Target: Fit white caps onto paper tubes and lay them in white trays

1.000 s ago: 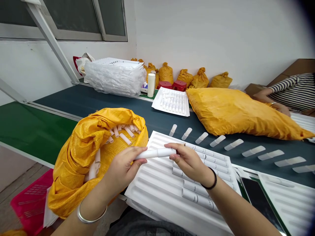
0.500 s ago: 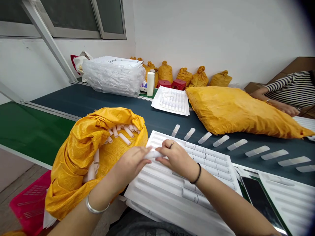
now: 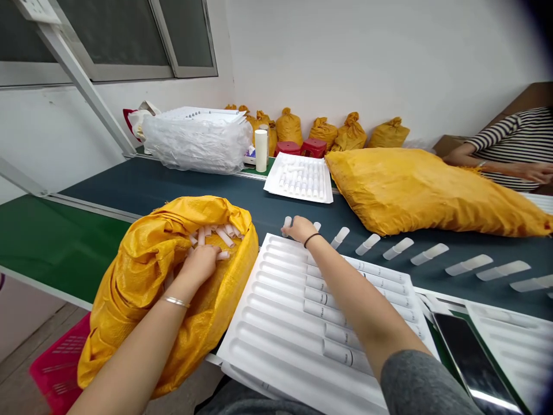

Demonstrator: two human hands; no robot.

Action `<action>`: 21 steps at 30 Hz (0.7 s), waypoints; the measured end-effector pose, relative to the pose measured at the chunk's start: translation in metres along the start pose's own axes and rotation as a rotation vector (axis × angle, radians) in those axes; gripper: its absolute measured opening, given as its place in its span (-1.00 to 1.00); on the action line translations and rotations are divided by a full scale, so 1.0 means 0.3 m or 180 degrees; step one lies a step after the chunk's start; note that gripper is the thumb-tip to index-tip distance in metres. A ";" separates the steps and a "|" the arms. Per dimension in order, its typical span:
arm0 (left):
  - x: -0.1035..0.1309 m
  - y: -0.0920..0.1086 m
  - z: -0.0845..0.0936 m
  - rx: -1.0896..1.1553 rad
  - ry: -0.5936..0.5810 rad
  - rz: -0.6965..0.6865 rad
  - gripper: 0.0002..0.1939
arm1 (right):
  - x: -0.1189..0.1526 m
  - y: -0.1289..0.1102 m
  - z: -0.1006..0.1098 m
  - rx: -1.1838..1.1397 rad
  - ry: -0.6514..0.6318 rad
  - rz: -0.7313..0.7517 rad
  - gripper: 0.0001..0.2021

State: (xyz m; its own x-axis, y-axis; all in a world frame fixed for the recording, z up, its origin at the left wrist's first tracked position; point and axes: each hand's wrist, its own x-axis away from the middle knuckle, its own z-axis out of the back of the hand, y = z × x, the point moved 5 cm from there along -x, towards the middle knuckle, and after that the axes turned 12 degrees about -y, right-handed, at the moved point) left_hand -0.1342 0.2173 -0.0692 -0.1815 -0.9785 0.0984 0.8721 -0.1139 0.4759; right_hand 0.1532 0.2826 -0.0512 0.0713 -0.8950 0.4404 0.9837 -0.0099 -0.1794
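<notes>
no longer meeting around one white tube; now parted and reaching two ways. with the left hand (image 3: 200,264), dipping into the yellow sack (image 3: 129,300) among short white tubes (image 3: 224,237), too hidden to tell whether gripping any. with the right hand (image 3: 302,229), pinching narrowly around a frosted tube (image 3: 287,221) at the left end of the row (image 3: 398,249) on the dark belt (image 3: 181,187). likely marks a changeover between pieces, with printed tubes (image 3: 334,334) lying in the white tray (image 3: 245,301) beside bare grooves (image 3: 276,297).

The right grip (image 3: 301,229) reaches farther than the left grip (image 3: 202,264).
</notes>
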 end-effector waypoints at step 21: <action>0.294 0.376 -0.026 0.4608 0.0262 -0.0932 -0.45 | 0.562 -0.055 -0.113 -0.3014 -0.0225 0.2721 -0.65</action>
State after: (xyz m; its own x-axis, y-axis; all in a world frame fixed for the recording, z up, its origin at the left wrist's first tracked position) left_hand -0.0484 0.1169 -0.0138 -0.1982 -0.9639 -0.1780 -0.4009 -0.0860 0.9121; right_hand 0.1434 0.1167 -0.0036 0.6578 -0.7485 -0.0844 0.1216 0.2161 -0.9688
